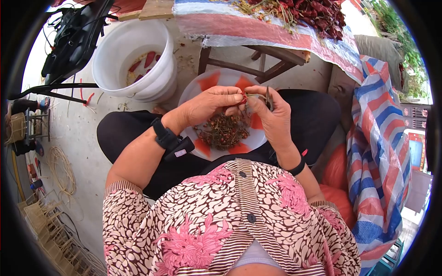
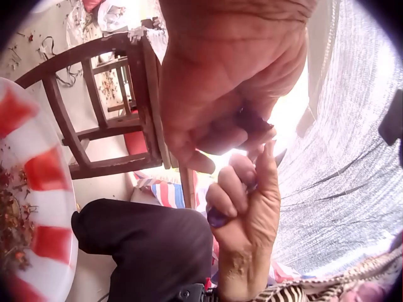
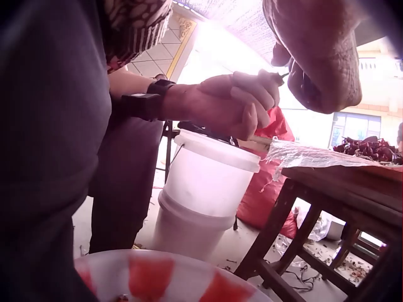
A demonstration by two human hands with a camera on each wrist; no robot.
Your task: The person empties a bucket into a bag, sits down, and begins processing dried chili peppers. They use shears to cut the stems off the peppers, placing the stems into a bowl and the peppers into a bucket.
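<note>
My left hand (image 1: pixel 214 103) pinches a small dried red chili (image 1: pixel 244 97) between thumb and fingers, above the bowl. Close beside it, my right hand (image 1: pixel 275 117) grips a pair of scissors, its dark blades (image 1: pixel 269 97) standing up between thumb and fingers. A bit of purple handle (image 2: pixel 216 217) shows in the curled right fingers in the left wrist view. A thin pale stem (image 1: pixel 257 95) runs from the chili to the right fingertips. Below both hands, a white bowl with red patches (image 1: pixel 202 83) holds a heap of stems and bits (image 1: pixel 223 132).
A white bucket (image 1: pixel 108 76) with several red chilies inside stands at the front left. Ahead, a wooden stool or table (image 1: pixel 276 66) carries a striped sheet (image 1: pixel 258 34) and a pile of dark red chilies (image 1: pixel 317 18). More striped sheeting (image 1: pixel 377 152) hangs at the right.
</note>
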